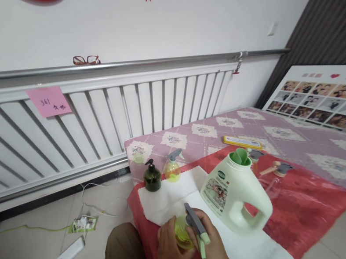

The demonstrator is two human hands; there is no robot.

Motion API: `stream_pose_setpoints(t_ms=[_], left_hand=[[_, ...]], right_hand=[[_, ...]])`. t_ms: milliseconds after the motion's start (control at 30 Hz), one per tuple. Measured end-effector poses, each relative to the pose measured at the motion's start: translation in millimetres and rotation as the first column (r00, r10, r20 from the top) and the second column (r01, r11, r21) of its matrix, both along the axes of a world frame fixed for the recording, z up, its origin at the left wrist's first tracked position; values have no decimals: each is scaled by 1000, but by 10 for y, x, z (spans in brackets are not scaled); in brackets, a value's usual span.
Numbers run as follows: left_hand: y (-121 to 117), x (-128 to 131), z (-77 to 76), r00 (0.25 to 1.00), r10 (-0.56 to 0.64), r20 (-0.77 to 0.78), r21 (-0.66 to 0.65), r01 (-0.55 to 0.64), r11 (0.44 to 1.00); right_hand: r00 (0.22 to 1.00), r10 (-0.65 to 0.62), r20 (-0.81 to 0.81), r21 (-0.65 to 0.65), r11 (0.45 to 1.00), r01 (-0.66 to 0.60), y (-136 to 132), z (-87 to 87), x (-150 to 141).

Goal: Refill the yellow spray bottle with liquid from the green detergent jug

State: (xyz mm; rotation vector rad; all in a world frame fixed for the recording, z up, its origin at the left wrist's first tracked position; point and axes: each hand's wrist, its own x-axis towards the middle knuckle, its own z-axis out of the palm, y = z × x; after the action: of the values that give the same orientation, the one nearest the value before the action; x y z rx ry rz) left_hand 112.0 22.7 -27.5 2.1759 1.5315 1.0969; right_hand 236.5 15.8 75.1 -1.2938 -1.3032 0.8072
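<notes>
My left hand [167, 251] is wrapped round a small spray bottle [182, 235] of clear plastic with yellow liquid in it. The grey and light-green trigger head [194, 220] sits at the bottle's neck, with the fingers of my right hand [216, 247] closed round it. Whether the head is fully seated cannot be made out. Just right of my hands stands a large pale-green jug [238, 194], its top uncapped and its handle towards me. Behind my hands are a dark green pump bottle [152, 178] and a second spray bottle [172, 172] with yellow liquid.
White paper [171, 196] lies over red plastic sheeting [309, 199] on the patterned table cover [284, 134]. A yellow box [242, 142], another trigger head [282, 168] and a pale green cap [138, 158] lie there. A radiator [142, 108] stands behind; a power strip [84, 224] is on the floor.
</notes>
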Motion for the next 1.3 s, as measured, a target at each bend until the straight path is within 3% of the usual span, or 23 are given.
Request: stream_pose_setpoints(t_ms=[133,333,567,800,967,1100,1300], left_hand=[[-5,-12,37,1000,-21,9,-54,22,998],[-2,15,76,999,30,18,-32,-29,999],[-11,-2,16,1000,1,4,-18,-1,1000],[-6,-20,-22,999,-36,34,-54,38,998],[-10,-26,-31,998,-41,48,-92,45,995],[-12,-32,-39,998,-36,43,-104,41,994],[-1,-36,-20,999,-38,38,-104,41,994]], right_hand=[[999,49,18,-11,999,-49,-9,35,10],[995,-33,-96,-115,993,22,1,-92,-50],[985,72,156,3,997,-74,-72,-42,23],[977,82,198,-10,997,-82,-82,3,63],[975,12,221,-6,1000,-11,-34,58,119],[966,-57,251,60,997,43,57,235,188],[981,-128,147,143,984,107,351,774,259]])
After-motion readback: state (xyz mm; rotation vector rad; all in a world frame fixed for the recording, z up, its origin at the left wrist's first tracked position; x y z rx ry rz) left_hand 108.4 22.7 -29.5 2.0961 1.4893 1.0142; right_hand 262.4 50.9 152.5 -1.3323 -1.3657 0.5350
